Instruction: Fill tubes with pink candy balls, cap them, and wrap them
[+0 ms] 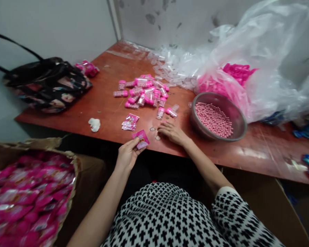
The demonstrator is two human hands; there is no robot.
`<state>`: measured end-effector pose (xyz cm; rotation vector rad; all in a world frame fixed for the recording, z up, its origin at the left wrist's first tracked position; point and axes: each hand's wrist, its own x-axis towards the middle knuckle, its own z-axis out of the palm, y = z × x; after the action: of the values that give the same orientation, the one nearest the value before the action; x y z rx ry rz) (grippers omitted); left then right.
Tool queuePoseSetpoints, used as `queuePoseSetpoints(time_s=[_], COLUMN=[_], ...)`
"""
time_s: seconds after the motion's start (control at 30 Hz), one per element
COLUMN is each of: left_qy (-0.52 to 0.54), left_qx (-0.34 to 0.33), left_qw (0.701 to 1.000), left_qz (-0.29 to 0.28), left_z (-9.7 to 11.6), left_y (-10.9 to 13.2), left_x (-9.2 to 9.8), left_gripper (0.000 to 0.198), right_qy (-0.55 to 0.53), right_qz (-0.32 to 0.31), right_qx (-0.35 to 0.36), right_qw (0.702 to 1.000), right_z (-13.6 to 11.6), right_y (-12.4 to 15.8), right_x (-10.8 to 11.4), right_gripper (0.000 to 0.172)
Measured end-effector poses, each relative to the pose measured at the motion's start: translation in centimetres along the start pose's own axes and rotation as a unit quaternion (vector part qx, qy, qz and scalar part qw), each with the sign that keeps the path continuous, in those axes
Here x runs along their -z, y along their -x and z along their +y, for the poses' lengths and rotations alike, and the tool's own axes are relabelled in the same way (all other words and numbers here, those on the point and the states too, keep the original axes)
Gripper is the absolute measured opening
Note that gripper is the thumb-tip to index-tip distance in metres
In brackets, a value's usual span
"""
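Note:
My left hand (127, 155) pinches a small pink sachet (141, 138) between thumb and fingers, just over the table's front edge. A few similar sachets (130, 122) lie flat behind it. My right hand (173, 133) rests palm down at the table, fingers stretched forward and apart, with nothing visible in it. Just beyond its fingertips lie a clear tube of pink beads with a pink cap (160, 113) and another tube (172, 111) beside it. Farther back is a heap of such bead-filled tubes (144, 91).
A grey bowl (240, 132) of pink beads (213, 118) stands right of my right hand. Behind are loose clear tubes (180, 65) and a plastic bag (267, 44) with pink caps (238, 72). A black handbag (48, 84) sits left, above a carton (76, 171) of pink sachets.

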<state>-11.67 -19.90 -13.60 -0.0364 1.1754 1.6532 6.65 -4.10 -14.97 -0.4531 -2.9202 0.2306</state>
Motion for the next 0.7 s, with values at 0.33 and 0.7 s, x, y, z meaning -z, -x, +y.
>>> queuePoseSetpoints(time_s=[0.33, 0.7], left_qy=[0.088, 0.244], left_qx=[0.008, 0.052], left_qw=[0.994, 0.966], left_qz=[0.057, 0.073], left_z=[-0.9, -1.1], left_y=[0.1, 0.6], left_x=[-1.4, -1.4], left_gripper=[0.014, 0.011], right_qy=[-0.024, -0.489], right_qz=[0.016, 0.151], right_qx=[-0.48, -0.341], right_qw=[0.877, 0.788], right_z=[-4.8, -11.4], right_y=[-0.6, 0.7], right_x=[1.7, -0.4], right_gripper=[0.057, 0.037])
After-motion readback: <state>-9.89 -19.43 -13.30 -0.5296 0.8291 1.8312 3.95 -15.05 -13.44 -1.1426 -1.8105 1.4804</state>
